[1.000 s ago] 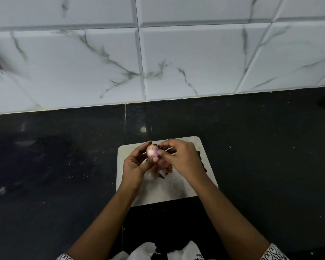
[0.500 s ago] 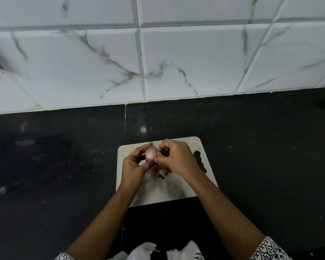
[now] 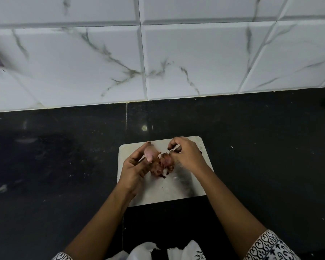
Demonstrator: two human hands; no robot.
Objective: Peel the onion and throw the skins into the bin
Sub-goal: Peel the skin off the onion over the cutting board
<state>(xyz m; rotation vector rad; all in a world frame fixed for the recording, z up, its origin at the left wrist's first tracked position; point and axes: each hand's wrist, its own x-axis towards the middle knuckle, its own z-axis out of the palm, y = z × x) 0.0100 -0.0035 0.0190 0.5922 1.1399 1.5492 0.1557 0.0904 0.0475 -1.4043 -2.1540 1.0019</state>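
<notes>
The left hand point(image 3: 134, 167) pinches the pale pink onion point(image 3: 149, 153) between thumb and fingertips, above the far left part of the white cutting board point(image 3: 188, 188). The right hand point(image 3: 187, 155) hovers over the board's far edge with its fingers curled; whether it grips anything is unclear. Brown skins point(image 3: 162, 165) lie heaped mid-board between the hands. The board rests on the black desk point(image 3: 261, 156).

white cutting board point(image 3: 178, 190) | on black countertop point(image 3: 261, 156) | marbled white wall tiles point(image 3: 191, 59) behind
</notes>
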